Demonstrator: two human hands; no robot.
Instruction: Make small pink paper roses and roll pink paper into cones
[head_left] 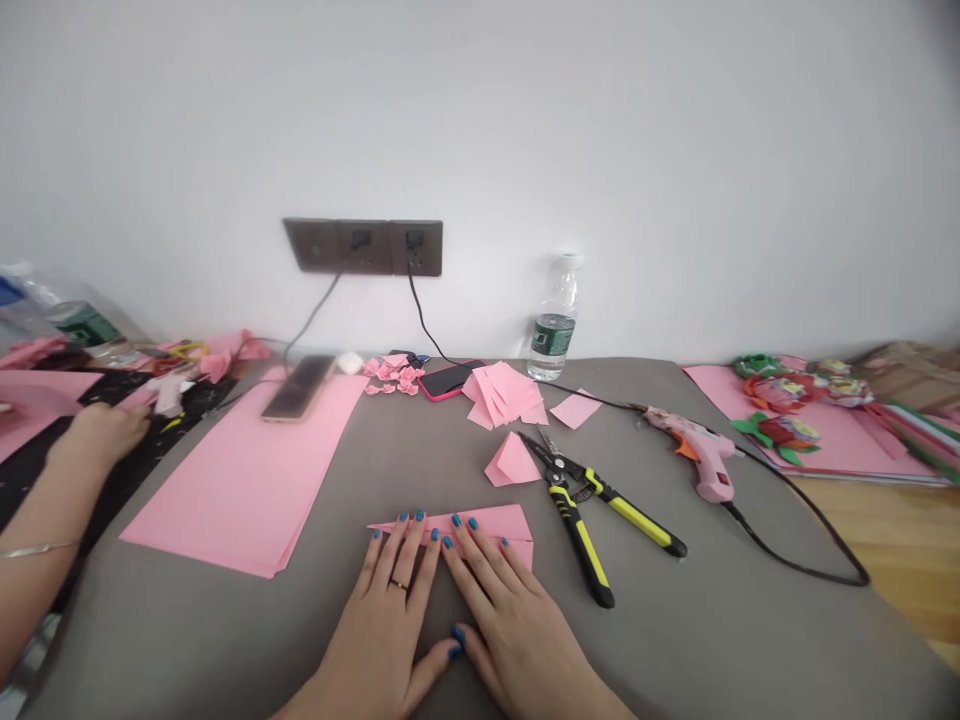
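Note:
A folded pink paper [510, 525] lies on the grey table surface in front of me, its narrow point toward the left. My left hand [394, 600] rests flat with its fingertips on the paper's left part; a ring is on one finger. Beside it, my right hand [506, 605] presses flat on the middle and right part, fingers stretched out. The two thumbs nearly touch below the paper. Just beyond the paper are a small folded pink piece [512, 461] and yellow-black pliers [574, 500], which lie with their handles spread.
Large pink sheets [240, 470] lie at left under a phone [300, 388]. Behind are pink scraps [504, 393] and a water bottle [554, 325]. A corded glue gun [701, 455] and paper flowers [784, 400] lie right. Another person's hand [105, 435] works far left.

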